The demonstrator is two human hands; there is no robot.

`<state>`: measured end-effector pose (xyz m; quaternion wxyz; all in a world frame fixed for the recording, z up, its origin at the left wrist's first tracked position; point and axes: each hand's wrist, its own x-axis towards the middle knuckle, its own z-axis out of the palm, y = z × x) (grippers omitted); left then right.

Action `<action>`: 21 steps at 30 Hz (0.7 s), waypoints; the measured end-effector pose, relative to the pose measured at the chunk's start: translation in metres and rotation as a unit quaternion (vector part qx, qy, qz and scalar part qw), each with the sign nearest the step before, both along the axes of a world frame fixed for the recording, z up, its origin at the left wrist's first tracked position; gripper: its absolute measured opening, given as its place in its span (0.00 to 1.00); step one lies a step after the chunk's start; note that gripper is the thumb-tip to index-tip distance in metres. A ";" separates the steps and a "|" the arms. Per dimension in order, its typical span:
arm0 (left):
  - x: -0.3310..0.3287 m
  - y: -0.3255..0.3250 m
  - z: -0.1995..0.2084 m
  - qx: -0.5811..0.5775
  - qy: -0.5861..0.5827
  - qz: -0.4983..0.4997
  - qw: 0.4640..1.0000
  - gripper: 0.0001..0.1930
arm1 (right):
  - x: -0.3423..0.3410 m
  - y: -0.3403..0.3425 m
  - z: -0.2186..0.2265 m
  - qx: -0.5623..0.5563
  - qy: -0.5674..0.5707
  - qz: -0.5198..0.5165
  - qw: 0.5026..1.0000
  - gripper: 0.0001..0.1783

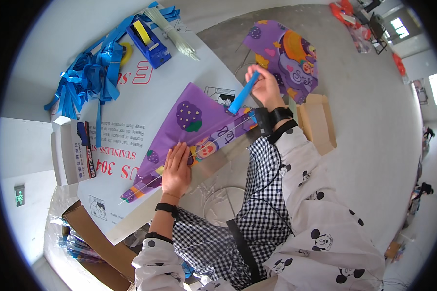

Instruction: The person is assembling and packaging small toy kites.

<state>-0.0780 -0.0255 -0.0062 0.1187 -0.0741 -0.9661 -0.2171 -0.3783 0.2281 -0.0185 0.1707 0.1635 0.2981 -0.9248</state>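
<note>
My left hand (176, 170) lies flat, fingers stretched, on a folded purple printed sheet (172, 128) with berry and cartoon patterns. A thin white rod (213, 141) runs along the sheet's near edge, passing by my left fingers. My right hand (266, 88) is raised over the sheet's right end, with fingers closed on the upper end of a blue strip (244, 93). The strip slants down to the left, its lower end close to the sheet. Just beyond my right hand is a second purple printed sheet (291, 58), off the table's edge.
A blue tape dispenser (153, 51) stands on the table at the far side, beside a heap of blue strips (94, 72) and a bundle of white rods (172, 34). A small box (73, 153) sits left, open cardboard boxes (99, 242) (320, 121) below left and right.
</note>
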 end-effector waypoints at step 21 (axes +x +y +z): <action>0.003 -0.003 0.003 0.008 -0.003 -0.005 1.000 0.27 | -0.111 0.145 0.250 0.073 0.348 0.019 0.935 0.20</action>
